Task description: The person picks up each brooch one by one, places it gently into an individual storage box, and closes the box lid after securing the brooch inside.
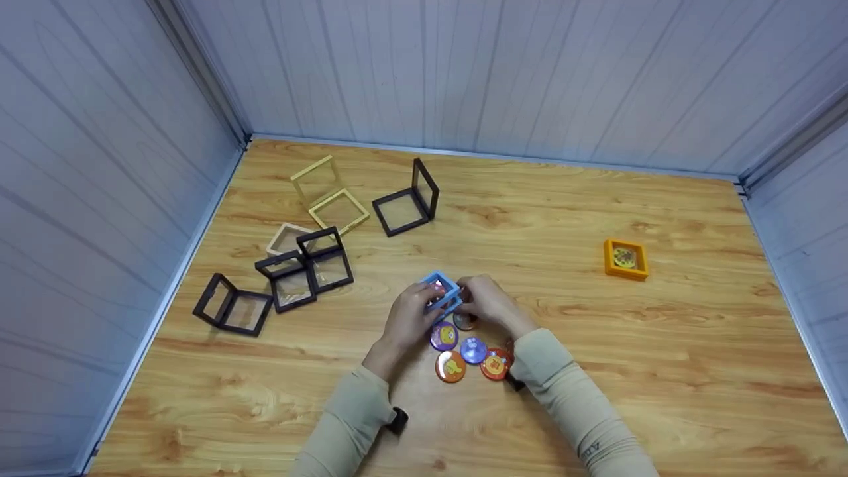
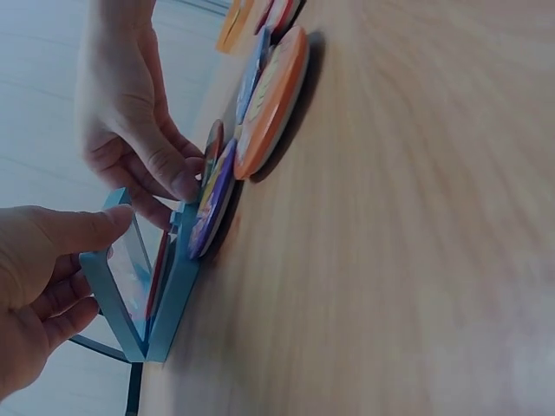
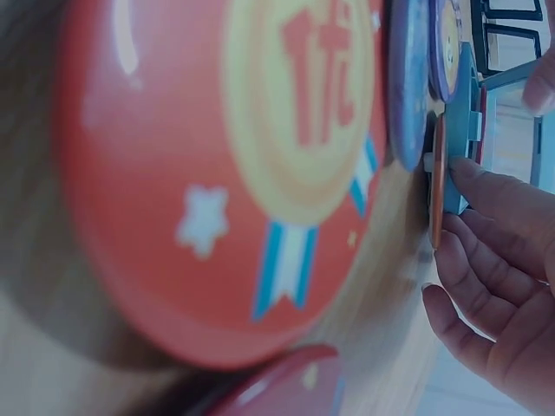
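A blue hinged frame (image 1: 442, 289) stands partly open on the table, its two halves in a narrow V, with a reddish round badge inside. My left hand (image 1: 409, 317) grips the upper half, thumb on one side and fingers on the other, as the left wrist view shows. My right hand (image 1: 491, 303) touches the lower half's edge with thumb and fingers; in the right wrist view its thumb (image 3: 499, 192) lies against the blue rim beside a brown-edged badge (image 3: 438, 178). A purple badge (image 2: 213, 201) lies against the frame, with an orange badge (image 2: 273, 104) near it.
Nearer my sleeves lie a blue-violet badge (image 1: 473, 350) and a red badge (image 1: 495, 364). Several open black frames (image 1: 248, 313) stand at the left, with a yellow frame (image 1: 339, 209) behind. An orange frame (image 1: 625, 259) holding a badge sits at the right. White walls surround the table.
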{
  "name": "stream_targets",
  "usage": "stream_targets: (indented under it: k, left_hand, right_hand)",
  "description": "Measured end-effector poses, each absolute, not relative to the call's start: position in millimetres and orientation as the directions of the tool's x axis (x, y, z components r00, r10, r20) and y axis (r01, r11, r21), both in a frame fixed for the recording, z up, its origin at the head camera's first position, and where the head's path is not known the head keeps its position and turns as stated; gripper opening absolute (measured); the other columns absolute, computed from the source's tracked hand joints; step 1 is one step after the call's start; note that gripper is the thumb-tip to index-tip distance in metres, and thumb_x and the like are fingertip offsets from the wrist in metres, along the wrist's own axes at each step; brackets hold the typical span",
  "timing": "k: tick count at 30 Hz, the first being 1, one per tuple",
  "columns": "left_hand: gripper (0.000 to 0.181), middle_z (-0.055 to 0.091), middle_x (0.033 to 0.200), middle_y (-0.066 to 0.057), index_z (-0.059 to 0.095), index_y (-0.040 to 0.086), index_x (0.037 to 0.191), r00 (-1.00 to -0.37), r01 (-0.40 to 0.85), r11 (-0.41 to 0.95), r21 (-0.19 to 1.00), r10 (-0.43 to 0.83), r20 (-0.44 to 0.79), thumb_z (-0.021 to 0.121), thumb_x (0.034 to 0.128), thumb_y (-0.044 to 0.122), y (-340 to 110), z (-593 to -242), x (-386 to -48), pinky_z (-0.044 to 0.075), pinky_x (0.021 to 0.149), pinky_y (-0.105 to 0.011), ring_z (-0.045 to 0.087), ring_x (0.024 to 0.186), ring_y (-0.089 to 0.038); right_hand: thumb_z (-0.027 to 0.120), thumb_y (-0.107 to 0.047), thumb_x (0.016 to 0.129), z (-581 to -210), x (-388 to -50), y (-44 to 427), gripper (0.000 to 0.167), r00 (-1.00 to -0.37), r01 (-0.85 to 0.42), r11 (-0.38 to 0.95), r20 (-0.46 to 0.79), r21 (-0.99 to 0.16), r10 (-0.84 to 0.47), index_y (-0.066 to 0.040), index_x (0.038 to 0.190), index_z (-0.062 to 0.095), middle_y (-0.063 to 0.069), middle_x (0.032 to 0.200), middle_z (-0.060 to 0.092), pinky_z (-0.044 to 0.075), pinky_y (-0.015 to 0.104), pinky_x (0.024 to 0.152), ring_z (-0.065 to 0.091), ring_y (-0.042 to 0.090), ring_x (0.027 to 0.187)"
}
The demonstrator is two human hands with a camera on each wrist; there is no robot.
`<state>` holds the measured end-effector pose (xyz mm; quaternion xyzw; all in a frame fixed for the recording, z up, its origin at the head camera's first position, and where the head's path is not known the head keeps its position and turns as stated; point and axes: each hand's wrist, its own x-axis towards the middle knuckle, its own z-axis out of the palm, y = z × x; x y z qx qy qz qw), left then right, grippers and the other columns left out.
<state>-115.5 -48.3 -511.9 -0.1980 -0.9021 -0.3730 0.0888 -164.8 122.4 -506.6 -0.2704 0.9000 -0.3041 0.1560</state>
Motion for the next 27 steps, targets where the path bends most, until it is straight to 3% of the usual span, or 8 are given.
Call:
stream_targets:
  k: [7, 22, 27]
  left_hand:
    - [0.022, 0.062, 0.097, -0.009, 0.067, 0.003, 0.091, -0.912, 0.411, 0.670, 0.618, 0.315, 0.264, 0.072, 0.0705, 0.005, -46, -517, -114, 0.044, 0.083, -0.035, 0.057, 0.093, -0.024]
    - [0.017, 0.061, 0.090, -0.009, 0.067, 0.001, 0.090, -0.897, 0.440, 0.693, 0.571, 0.362, 0.252, 0.070, 0.0739, 0.007, -45, -523, -113, 0.045, 0.079, -0.035, 0.058, 0.086, -0.022]
    - [0.013, 0.060, 0.087, -0.007, 0.068, 0.003, 0.083, -0.874, 0.485, 0.682, 0.547, 0.374, 0.310, 0.070, 0.0713, 0.005, -45, -527, -113, 0.045, 0.076, -0.035, 0.058, 0.084, -0.021]
  right_hand:
    - [0.066, -0.001, 0.074, -506, -165, 122, 0.014, -0.807, -0.379, 0.671, -0.128, -0.637, -0.577, -0.001, 0.088, 0.063, 0.003, 0.066, 0.060, 0.045, 0.022, 0.049, 0.053, 0.009, 0.054]
    - [0.066, -0.002, 0.077, -504, -164, 122, 0.017, -0.812, -0.350, 0.697, -0.168, -0.626, -0.559, 0.001, 0.094, 0.063, 0.005, 0.073, 0.062, 0.047, 0.024, 0.056, 0.056, 0.013, 0.062]
    - [0.068, -0.003, 0.075, -506, -165, 123, 0.018, -0.800, -0.400, 0.668, -0.117, -0.628, -0.588, 0.002, 0.092, 0.063, 0.007, 0.072, 0.063, 0.047, 0.024, 0.056, 0.057, 0.013, 0.062]
